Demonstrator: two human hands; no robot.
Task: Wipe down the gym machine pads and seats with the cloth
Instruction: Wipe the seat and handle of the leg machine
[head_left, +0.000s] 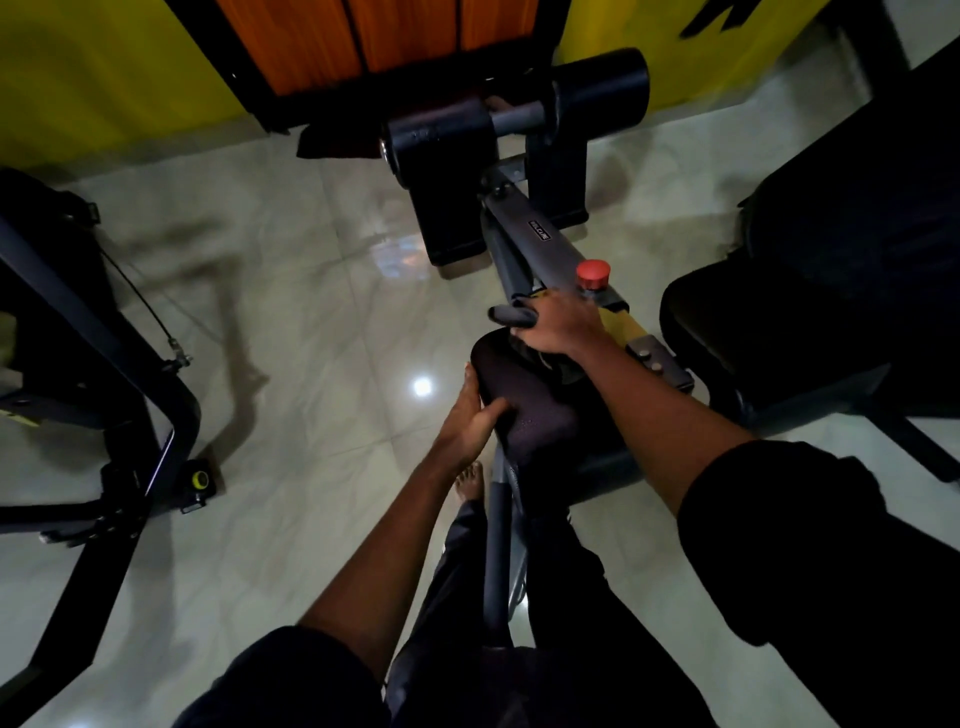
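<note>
Room, head view: glossy pale tile floor (311, 312) that mirrors a lamp; yellow wall (104, 78) and orange wood panel (363, 36) behind
Machine: grey metal beam (524, 244) carrying a round red knob (593, 273); two black cylinder rollers (441, 145) at its far end
Pad (524, 405): dark, soft, finely grained, rounded oblong, in the middle just in front of the person; its long axis points away toward the rollers
Left hand (470, 421): clamps the pad's left edge, thumb on top, fingers down the side
Right hand (561, 327): at the pad's far end, fingers curled round a dark grey grip (506, 313)
Cloth: maybe the dark crumpled piece under the right palm, I cannot tell
</note>
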